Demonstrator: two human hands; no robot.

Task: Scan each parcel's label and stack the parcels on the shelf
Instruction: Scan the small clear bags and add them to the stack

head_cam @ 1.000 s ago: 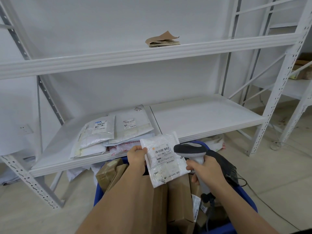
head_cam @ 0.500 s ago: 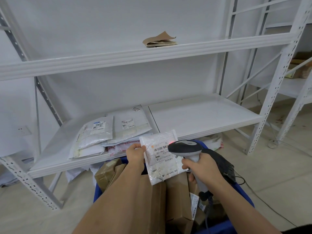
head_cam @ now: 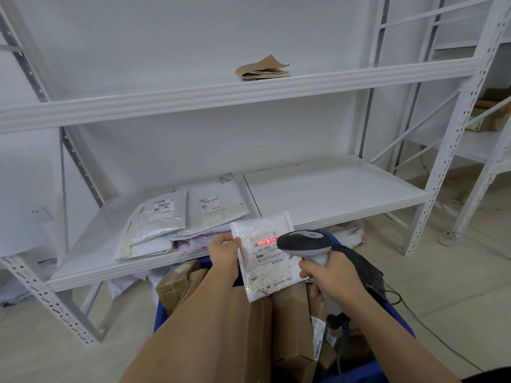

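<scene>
Since half a second ago, your scanner has closed in on the white parcel, and a red scan line now glows across its label.

Head view: your left hand pinches the parcel by its left edge, holding it upright above the blue bin of brown boxes. Your right hand is wrapped around the scanner's handle, its head just beside the label. Beyond, flat white mailers lie overlapped at the left front of the lower shelf. Folded brown paper rests on the upper shelf's front edge.
</scene>
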